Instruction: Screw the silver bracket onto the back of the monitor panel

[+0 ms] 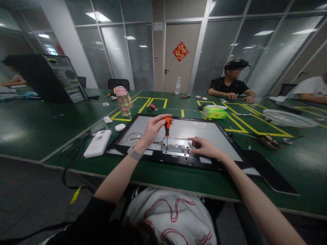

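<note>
An orange and black screwdriver (167, 126) stands upright in my left hand (154, 127), its fingers closed around the top of the handle. The shaft points down onto a silver metal bracket (176, 145). That bracket lies on the back of a flat display panel (212, 134) with a black frame, near the edge closest to me. My right hand (203, 148) grips the right end of the bracket between thumb and fingers. A thin cable (135, 137) runs over the panel left of the bracket.
Left of the panel are a white power bank (97, 143), a white case (120, 127) and a pink-lidded bottle (123, 102). A black phone-like slab (270, 172) lies right. Beyond are a green tissue pack (215, 112), a white basket (288, 118), a computer case (51, 78) and a seated person (231, 85).
</note>
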Available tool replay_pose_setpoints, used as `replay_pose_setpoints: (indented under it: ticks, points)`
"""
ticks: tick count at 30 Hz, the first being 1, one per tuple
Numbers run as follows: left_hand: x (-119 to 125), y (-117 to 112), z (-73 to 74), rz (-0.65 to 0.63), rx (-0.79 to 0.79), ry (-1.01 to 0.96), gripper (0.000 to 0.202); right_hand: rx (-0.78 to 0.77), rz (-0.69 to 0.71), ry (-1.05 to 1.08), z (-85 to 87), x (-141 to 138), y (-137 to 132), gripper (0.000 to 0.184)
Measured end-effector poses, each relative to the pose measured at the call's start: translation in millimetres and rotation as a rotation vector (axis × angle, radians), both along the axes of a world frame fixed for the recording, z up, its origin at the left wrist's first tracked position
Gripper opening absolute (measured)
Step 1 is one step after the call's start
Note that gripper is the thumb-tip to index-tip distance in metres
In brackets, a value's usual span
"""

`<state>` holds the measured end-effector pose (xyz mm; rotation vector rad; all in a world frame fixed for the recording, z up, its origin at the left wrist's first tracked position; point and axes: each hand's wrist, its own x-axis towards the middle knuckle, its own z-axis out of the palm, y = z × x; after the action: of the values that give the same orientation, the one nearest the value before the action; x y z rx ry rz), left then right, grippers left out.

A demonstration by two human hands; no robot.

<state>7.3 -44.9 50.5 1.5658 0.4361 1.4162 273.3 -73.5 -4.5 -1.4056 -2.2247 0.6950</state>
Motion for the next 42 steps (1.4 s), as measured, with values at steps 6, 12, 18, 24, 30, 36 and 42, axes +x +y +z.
replay_pose_setpoints:
  ticks: [6,12,18,24,30,36,42]
  points:
    - [2.1,-3.3,1.1,0.205,0.16,0.111,0.022,0.005,0.0,0.0,-0.7,0.3,0.4,0.066]
    - [3.8,-6.6,1.0,0.287,0.183,0.14,0.023,0.009,-0.002,0.001,0.1,0.4,0.0,0.064]
    - [2.4,-10.8,0.4,0.388,0.331,0.201,0.02,0.014,-0.001,0.017,-2.8,1.2,1.2,0.064]
    - [2.4,-12.3,2.0,0.523,0.477,0.288,0.018,0.011,-0.003,0.003,0.3,-0.3,-0.2,0.063]
    - [4.1,-10.6,1.3,0.481,0.477,0.311,0.02,0.012,-0.006,-0.003,0.1,-0.3,0.3,0.062]
    - [3.7,-7.7,-1.0,0.231,0.251,0.183,0.03,0.021,-0.002,0.016,-2.8,1.0,1.6,0.061]
    - [2.4,-6.4,0.0,0.338,0.271,0.222,0.027,0.025,0.007,0.02,-3.3,2.0,2.1,0.062]
